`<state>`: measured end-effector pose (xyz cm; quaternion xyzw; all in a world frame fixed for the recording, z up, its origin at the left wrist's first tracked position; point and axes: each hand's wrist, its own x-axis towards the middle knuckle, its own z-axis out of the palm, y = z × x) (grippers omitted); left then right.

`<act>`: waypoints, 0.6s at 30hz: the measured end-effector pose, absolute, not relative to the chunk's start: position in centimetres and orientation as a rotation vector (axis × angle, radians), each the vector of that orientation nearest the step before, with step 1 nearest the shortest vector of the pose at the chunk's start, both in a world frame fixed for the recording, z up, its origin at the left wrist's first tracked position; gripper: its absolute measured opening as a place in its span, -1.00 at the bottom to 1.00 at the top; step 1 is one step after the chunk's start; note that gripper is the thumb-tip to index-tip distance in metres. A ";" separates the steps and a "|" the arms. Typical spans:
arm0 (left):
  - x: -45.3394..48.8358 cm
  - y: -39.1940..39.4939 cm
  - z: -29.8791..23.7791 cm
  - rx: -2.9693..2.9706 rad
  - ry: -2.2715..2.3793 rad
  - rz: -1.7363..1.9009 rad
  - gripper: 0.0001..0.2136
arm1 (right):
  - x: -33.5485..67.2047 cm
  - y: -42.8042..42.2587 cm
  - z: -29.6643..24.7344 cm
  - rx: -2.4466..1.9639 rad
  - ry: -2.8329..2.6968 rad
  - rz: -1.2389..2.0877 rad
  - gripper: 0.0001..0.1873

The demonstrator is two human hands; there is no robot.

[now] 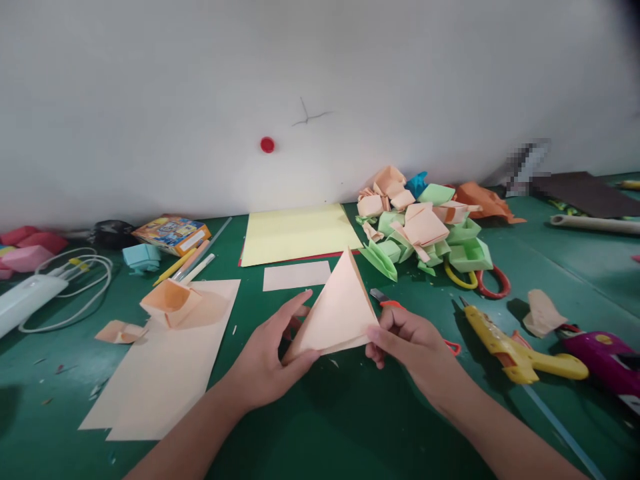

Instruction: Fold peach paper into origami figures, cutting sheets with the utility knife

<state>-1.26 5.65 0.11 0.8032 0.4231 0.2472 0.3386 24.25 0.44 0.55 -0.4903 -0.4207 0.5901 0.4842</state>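
Observation:
A peach paper folded into a triangle (337,310) is held up over the green table (320,427), its point away from me. My left hand (270,353) pinches its lower left corner between thumb and fingers. My right hand (407,340) grips its lower right corner with curled fingers. Behind the triangle lie orange-handled scissors (387,301), partly hidden by my right hand.
Peach sheets (165,360) with a folded peach box (170,300) lie at left. A yellow sheet (297,233) and a small peach strip (297,275) lie ahead. A pile of folded paper pieces (425,227) sits at right, with a yellow glue gun (520,353) and a purple one (605,360).

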 end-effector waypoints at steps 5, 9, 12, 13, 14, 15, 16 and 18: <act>-1.4 6.3 0.5 1.867 1.173 0.754 -0.59 | 24.1 0.3 0.9 -1.235 -1.066 1.426 -0.53; -1.2 6.8 0.2 1.598 1.285 0.930 -0.65 | 24.0 0.1 1.0 -1.268 -1.136 1.433 -0.56; -1.0 7.2 -0.3 1.488 1.236 1.011 -0.57 | 24.2 -0.1 0.9 -1.271 -1.167 1.433 -0.58; -1.0 7.3 -0.5 1.496 1.233 1.031 -0.52 | 24.2 -0.2 0.8 -1.264 -1.175 1.430 -0.59; -1.0 7.4 -0.7 1.523 1.241 1.053 -0.47 | 24.3 -0.2 0.8 -1.259 -1.182 1.419 -0.61; -1.0 7.4 -0.9 1.564 1.258 1.078 -0.42 | 24.4 -0.3 0.9 -1.256 -1.191 1.402 -0.65; -1.0 7.5 -1.0 1.619 1.279 1.104 -0.39 | 24.4 -0.2 1.0 -1.255 -1.204 1.373 -0.70; -1.1 7.3 -1.1 1.775 1.320 1.146 -0.35 | 24.5 -0.2 1.2 -1.248 -1.236 1.299 -0.82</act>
